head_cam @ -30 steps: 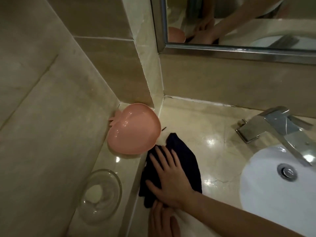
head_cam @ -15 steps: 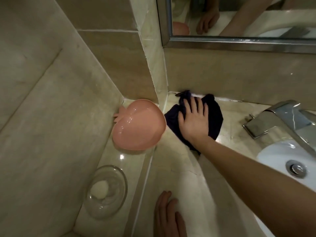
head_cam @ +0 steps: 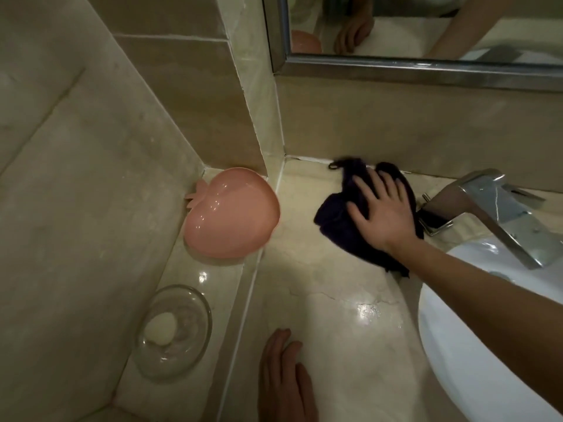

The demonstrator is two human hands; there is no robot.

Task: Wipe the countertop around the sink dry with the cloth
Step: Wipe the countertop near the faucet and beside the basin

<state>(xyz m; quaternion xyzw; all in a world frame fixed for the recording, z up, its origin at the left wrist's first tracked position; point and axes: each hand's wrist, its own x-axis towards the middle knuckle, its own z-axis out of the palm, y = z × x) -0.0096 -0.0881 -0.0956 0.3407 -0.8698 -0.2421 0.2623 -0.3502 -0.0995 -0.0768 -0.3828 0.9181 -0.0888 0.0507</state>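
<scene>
The dark cloth (head_cam: 341, 220) lies bunched on the countertop (head_cam: 320, 300) at the far edge, against the back wall and just left of the tap (head_cam: 499, 208). Its long axis runs diagonally, from the far left corner toward the near right, where its tail reaches the sink (head_cam: 487, 345) rim. The right hand (head_cam: 384, 214) presses flat on it, fingers straight and spread, pointing far-left. The left hand (head_cam: 285, 379) rests flat on the near countertop, fingers straight and together. On the lower ledge at left, a pink dish (head_cam: 231, 214) shaped like a fruit sits in the far corner, holding nothing visible. Nearer, a glass bowl (head_cam: 173, 333) holds a pale soap (head_cam: 160, 330).
</scene>
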